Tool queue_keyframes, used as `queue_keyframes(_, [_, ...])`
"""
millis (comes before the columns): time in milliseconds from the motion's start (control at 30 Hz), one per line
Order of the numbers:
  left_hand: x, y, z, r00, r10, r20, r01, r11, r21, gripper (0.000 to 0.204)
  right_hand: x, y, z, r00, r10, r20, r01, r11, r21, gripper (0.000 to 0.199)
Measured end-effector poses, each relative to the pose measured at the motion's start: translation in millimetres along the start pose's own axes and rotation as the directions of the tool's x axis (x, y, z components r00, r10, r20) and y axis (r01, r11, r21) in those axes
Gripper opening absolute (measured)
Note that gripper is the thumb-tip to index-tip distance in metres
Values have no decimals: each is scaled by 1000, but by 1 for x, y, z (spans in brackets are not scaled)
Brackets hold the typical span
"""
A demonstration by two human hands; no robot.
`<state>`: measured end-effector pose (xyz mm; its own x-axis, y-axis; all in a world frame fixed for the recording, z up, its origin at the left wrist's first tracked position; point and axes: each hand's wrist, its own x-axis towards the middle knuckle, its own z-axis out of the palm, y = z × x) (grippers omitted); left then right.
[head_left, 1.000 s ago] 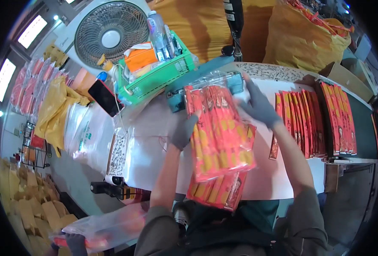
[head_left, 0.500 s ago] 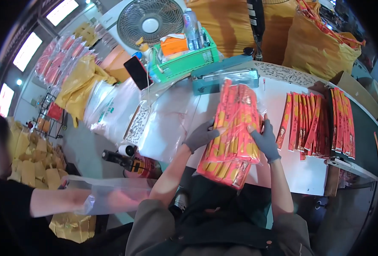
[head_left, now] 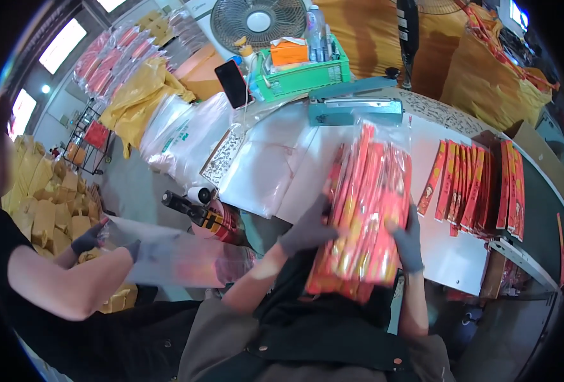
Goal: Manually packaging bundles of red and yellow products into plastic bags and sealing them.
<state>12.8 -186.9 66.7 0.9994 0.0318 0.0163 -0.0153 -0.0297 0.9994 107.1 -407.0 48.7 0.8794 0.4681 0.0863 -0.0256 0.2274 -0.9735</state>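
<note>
Between my two grey-gloved hands is a clear plastic bag packed with long, narrow red-and-yellow packets [head_left: 368, 223]. My left hand [head_left: 307, 234] grips its left side, and my right hand [head_left: 410, 245] holds the right edge with the thumb on the front. The bag is tilted in front of my body, its loose clear end pointing away toward the teal bag sealer [head_left: 356, 109]. My fingers behind the bag are hidden. To the right, a row of similar narrow red packets [head_left: 458, 184] lies on the white table, and more red packets [head_left: 510, 188] are on the dark green belt.
At left, a co-worker in black holds a clear plastic bag [head_left: 174, 258] in gloved hands. A green crate [head_left: 304, 75], a phone [head_left: 232, 84] and a fan [head_left: 258, 23] stand along the back. Flat clear bags [head_left: 256, 172] lie left on the table; yellow sacks [head_left: 492, 70] stand behind.
The held bag has come closer to my body and stands straighter. My view has shifted left. The co-worker's hands have come into sight, with their clear bag spread between them.
</note>
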Motion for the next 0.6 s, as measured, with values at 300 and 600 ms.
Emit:
queue_keyframes(300, [-94,-49,33,974,-227,2,212,904,-372,79,-96,53,-14,591,470,656,-555,826,-92,94])
queue_keyframes(600, [-98,30,-30,980,-154,-127,118,959,-256,71,-82,69,51,758,407,510,-622,687,376,85])
